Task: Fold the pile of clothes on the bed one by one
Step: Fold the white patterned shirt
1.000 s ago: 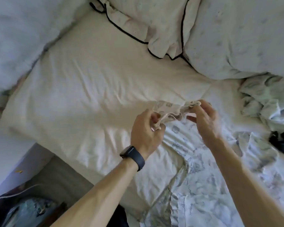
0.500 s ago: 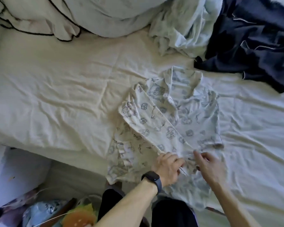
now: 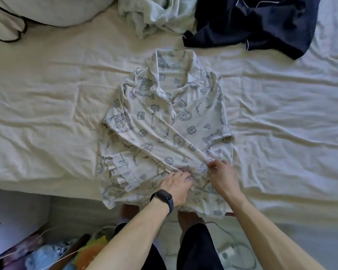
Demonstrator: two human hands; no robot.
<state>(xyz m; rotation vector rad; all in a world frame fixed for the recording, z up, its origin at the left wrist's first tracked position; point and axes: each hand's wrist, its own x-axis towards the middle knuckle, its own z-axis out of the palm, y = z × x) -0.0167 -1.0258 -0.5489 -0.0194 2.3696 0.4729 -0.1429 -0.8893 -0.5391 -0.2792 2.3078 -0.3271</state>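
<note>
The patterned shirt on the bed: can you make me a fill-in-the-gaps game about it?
1. The cream collared shirt with blue prints lies with its collar pointing ___ from the person.
2. The black wristwatch is on the ___ wrist.
3. The right hand pinches the ___.
Missing words: away; left; shirt.

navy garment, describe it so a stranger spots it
On the wrinkled cream bed sheet, look to the far side, right of the crumpled pale green cloth. The dark navy garment lies there, the only dark fabric, edged with thin white piping.
</note>
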